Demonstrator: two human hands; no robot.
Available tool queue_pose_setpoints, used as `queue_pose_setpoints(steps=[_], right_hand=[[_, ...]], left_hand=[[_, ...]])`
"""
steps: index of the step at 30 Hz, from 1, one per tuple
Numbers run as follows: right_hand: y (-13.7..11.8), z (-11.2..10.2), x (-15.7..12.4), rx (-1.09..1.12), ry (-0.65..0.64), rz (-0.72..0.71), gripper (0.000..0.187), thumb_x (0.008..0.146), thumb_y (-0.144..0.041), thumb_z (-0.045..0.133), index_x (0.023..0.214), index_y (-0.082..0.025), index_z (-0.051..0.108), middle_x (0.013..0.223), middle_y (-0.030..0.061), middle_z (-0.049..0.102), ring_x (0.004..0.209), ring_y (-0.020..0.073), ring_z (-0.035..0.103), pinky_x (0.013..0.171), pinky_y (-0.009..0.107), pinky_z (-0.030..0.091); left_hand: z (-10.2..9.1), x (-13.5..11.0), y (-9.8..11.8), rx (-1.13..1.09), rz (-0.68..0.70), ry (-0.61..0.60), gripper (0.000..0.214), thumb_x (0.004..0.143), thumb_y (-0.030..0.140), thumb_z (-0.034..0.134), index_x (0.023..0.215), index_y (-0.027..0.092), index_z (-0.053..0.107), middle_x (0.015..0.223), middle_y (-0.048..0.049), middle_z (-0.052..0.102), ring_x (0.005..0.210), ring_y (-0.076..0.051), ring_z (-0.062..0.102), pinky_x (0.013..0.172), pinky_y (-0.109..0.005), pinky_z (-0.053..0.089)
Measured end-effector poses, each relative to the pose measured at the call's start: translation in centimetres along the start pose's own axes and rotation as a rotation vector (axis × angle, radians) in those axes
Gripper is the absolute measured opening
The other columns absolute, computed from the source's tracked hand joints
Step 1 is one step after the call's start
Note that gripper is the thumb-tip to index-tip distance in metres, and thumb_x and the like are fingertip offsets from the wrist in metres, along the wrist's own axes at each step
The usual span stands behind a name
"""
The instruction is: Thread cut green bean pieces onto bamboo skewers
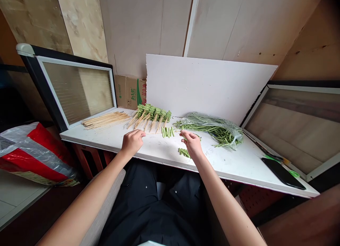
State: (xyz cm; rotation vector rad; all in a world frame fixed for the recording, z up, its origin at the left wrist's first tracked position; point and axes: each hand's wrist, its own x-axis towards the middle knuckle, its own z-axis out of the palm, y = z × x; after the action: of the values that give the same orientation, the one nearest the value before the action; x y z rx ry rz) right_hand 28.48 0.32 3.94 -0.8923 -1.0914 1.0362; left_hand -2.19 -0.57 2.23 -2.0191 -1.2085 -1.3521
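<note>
Left hand [132, 143]: we pinch a wooden skewer [153, 133] — green bean pieces [168, 132] on it
Right hand [192, 142]: we pinch another bean bit [182, 128]

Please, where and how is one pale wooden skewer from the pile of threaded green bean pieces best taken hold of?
Likely by its thin bare wooden end, coming from the near side of the white table: the bare ends jut that way, while short green bean pieces lie packed behind.
</note>
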Motion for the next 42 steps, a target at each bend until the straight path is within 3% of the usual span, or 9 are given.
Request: queue_pose_setpoints(steps=[9,18,23,37,42], right_hand=[[1.0,-0.1,0.3,-0.003,-0.018,-0.047,0.032,0.071,-0.056,0.090,0.074,-0.026,0.078,0.092,0.0082,0.077,0.095,0.0262,0.068,0.072,0.036,0.048],[0.8,0.7,-0.5,-0.052,-0.057,-0.129,0.028,0.075,-0.054,0.089,0.075,-0.028,0.079,0.087,0.0042,0.075,0.092,0.0238,0.067,0.083,0.037,0.052],[0.7,1.3,-1.0,-0.079,-0.038,-0.139,0.032,0.073,-0.057,0.089,0.075,-0.027,0.078,0.088,0.0042,0.076,0.095,0.0258,0.069,0.083,0.038,0.055],[-0.9,1.1,-1.2,-0.232,-0.100,-0.331,0.030,0.083,-0.053,0.083,0.092,-0.025,0.078,0.110,0.0084,0.074,0.104,0.0260,0.068,0.082,0.037,0.055],[-1.1,0.6,-0.9,-0.232,-0.143,-0.323,0.029,0.083,-0.051,0.084,0.090,-0.024,0.080,0.107,0.0085,0.075,0.102,0.0260,0.069,0.080,0.036,0.054]], left_hand=[[0.3,-0.2,-0.8,-0.050,0.013,-0.047,0.041,0.069,-0.006,0.046,0.083,0.021,0.074,0.083,-0.0015,0.080,0.076,-0.020,0.076,0.069,-0.027,0.056],[0.4,-0.2,-0.2,-0.049,0.039,-0.103,0.038,0.073,-0.005,0.046,0.083,0.021,0.072,0.071,-0.0007,0.072,0.065,-0.017,0.067,0.061,-0.025,0.046],[0.7,-0.2,0.3,-0.063,0.024,-0.105,0.036,0.075,-0.004,0.046,0.083,0.020,0.072,0.071,-0.0009,0.072,0.065,-0.017,0.066,0.062,-0.025,0.044],[0.8,-0.4,0.1,-0.082,-0.072,-0.306,0.029,0.079,0.001,0.049,0.085,0.022,0.068,0.081,-0.0014,0.077,0.072,-0.019,0.069,0.065,-0.026,0.044],[0.9,-0.5,0.1,-0.076,-0.099,-0.338,0.030,0.077,0.000,0.048,0.084,0.022,0.067,0.084,-0.0017,0.077,0.074,-0.020,0.068,0.067,-0.026,0.044]])
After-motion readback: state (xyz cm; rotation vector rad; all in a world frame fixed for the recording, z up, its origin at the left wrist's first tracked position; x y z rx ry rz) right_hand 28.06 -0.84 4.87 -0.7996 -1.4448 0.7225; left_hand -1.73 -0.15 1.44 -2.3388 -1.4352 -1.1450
